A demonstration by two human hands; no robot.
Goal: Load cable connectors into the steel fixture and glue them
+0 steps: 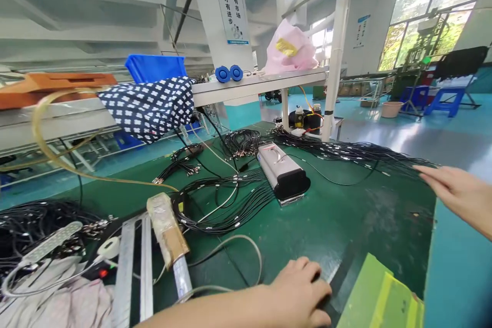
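Left hand [295, 292] bottom centre, fingers [303, 269] lightly curled on green worktop [346, 230], pinching nothing visible. Lime plastic sheet [380, 297] just beside it, lower right. Right hand [457, 195] at right edge, fingers [434, 177] pressed together, tips at ends of black cables [346, 151] lying across far side of worktop. Silver-and-black box [282, 174] mid-worktop, more cables around it. Farther, upper centre: shelf [261, 84] with pink bag [290, 48]; blue bin [156, 69] left of it.
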